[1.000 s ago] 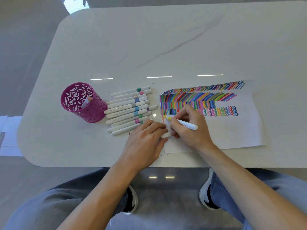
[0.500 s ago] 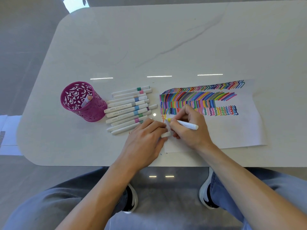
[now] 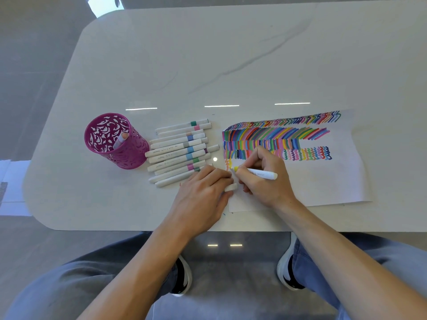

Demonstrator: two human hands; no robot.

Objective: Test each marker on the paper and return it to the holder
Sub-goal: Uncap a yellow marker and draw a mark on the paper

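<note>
White marble table [image 3: 231, 54], mid-frame: right hand [image 3: 265, 183] is gripping a yellow-tipped white marker [image 3: 262, 174] on the colour-striped paper [image 3: 323, 179]; left hand [image 3: 203, 192] is pinching a white cap [image 3: 231, 187]; leftward, a pink perforated holder [image 3: 132, 155] is holding one peach-capped marker [image 3: 121, 139].

White marble-look table [image 3: 254, 65] w/ rounded corners, glossy, thin grey vein running diag across far half, light-strip reflections mid-surface. On it, left to right: magenta cut-out holder [image 3: 129, 155] standing upright at near-left, just beside it a row of white markers [image 3: 178, 151] w/ colour bands lying side by side & touching, band ends pointing right & slightly far, then a white paper [image 3: 323, 181] w/ rows of multicolour test strokes on far part, near part blank. L hand [image 3: 203, 195] rests on tabletop at paper's near-left edge, small white cap [image 3: 231, 187] pinched btw thumb & fingers.
</note>
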